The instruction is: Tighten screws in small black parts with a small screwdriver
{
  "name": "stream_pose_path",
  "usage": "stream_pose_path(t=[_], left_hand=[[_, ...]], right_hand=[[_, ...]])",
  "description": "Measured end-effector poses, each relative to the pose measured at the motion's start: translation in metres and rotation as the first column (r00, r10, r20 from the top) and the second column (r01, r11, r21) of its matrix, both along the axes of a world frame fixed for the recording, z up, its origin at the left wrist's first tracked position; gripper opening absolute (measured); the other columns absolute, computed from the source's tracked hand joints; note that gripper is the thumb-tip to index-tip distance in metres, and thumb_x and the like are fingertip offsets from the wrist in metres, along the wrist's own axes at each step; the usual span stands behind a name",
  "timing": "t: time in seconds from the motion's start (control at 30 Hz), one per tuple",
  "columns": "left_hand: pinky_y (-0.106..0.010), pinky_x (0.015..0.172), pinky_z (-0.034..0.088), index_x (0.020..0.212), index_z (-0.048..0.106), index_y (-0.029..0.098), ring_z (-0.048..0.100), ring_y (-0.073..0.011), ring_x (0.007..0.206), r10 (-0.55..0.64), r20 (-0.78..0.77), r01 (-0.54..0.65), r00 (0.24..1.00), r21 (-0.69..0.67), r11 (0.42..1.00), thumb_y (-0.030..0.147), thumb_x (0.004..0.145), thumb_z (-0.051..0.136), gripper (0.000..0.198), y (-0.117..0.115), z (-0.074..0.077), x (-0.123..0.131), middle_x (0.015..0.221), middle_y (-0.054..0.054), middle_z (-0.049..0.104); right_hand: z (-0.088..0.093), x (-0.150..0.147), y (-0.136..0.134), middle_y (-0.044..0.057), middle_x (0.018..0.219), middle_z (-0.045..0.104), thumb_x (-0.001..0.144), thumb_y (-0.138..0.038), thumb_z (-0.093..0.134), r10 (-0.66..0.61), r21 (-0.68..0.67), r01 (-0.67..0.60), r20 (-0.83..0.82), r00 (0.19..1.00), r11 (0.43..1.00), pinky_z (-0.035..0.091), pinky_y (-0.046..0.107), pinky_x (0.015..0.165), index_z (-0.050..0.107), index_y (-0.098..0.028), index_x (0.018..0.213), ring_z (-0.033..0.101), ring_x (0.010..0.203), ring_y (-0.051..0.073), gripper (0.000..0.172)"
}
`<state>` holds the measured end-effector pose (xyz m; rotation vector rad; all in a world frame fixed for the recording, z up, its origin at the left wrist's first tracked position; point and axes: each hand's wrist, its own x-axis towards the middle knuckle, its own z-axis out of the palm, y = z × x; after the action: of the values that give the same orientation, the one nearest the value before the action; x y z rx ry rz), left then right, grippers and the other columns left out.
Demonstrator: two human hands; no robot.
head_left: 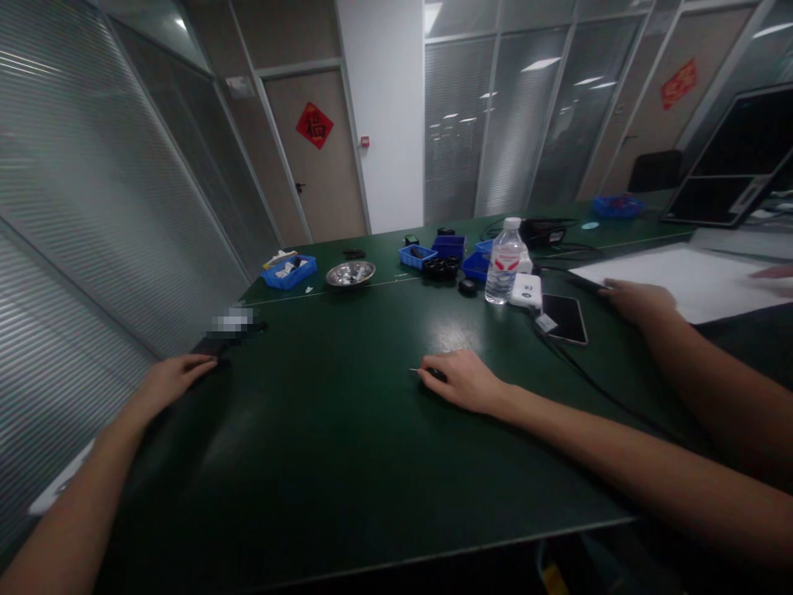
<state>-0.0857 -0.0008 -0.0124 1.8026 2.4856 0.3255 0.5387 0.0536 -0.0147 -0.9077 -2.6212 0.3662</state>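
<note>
My right hand [463, 382] rests on the dark green table [334, 430] near its middle. Its fingers are curled round a thin dark tool [427, 373] with a fine metal tip that points left. My left hand [175, 378] lies flat at the table's left edge with its fingers stretched out. The fingertips reach a dark flat object [211, 347] that I cannot make out; the hand holds nothing.
A co-worker's hand [633, 299] and forearm lie at the right by a black phone [563, 318], a cable and a white sheet [681, 277]. Farther back stand a water bottle [505, 260], a white box [526, 291], a metal bowl [350, 273], blue bins [288, 271] and black round parts [441, 268].
</note>
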Motion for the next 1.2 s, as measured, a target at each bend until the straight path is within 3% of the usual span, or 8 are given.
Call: stream_pose_path(t=[0.1,0.27,0.47,1.2], left_hand=[[-0.037,0.099,0.047,0.119,0.074,0.016,0.066,-0.0300,0.111,-0.040,-0.003,0.040,0.999,-0.049,0.998,0.053,0.090,0.053,0.052,0.000,0.000,-0.004,0.125,-0.010,0.072],[-0.042,0.102,0.045,0.126,0.069,0.011,0.063,-0.0336,0.115,-0.038,-0.057,0.036,0.998,-0.038,0.999,0.053,0.093,0.046,0.058,-0.001,-0.004,-0.006,0.130,-0.015,0.068],[-0.039,0.100,0.047,0.120,0.073,0.013,0.065,-0.0319,0.114,-0.061,-0.065,0.056,0.996,-0.077,0.995,0.051,0.090,0.049,0.054,0.003,-0.008,-0.002,0.128,-0.013,0.070],[-0.043,0.102,0.046,0.120,0.073,0.012,0.066,-0.0339,0.113,-0.026,0.004,0.027,1.000,-0.137,0.990,0.056,0.087,0.050,0.059,0.005,-0.004,0.005,0.128,-0.015,0.070]], right_hand=[[-0.001,0.000,0.001,0.002,0.079,0.068,0.103,-0.040,0.045,0.008,-0.003,-0.008,-0.013,1.000,1.000,0.038,0.025,0.063,0.070,-0.018,0.103,0.058,0.065,0.012,0.033],[-0.003,0.000,0.003,0.002,0.079,0.067,0.103,-0.040,0.045,0.018,-0.011,-0.018,-0.012,1.000,1.000,0.037,0.024,0.062,0.069,-0.018,0.102,0.056,0.065,0.011,0.033],[-0.003,0.001,0.002,0.002,0.079,0.066,0.103,-0.041,0.045,0.019,-0.006,-0.019,-0.010,1.000,1.000,0.038,0.025,0.062,0.069,-0.018,0.102,0.056,0.065,0.012,0.033],[0.002,0.000,-0.001,0.002,0.080,0.067,0.104,-0.040,0.044,0.012,-0.022,-0.011,0.007,1.000,1.000,0.038,0.026,0.062,0.069,-0.019,0.105,0.057,0.065,0.012,0.033]])
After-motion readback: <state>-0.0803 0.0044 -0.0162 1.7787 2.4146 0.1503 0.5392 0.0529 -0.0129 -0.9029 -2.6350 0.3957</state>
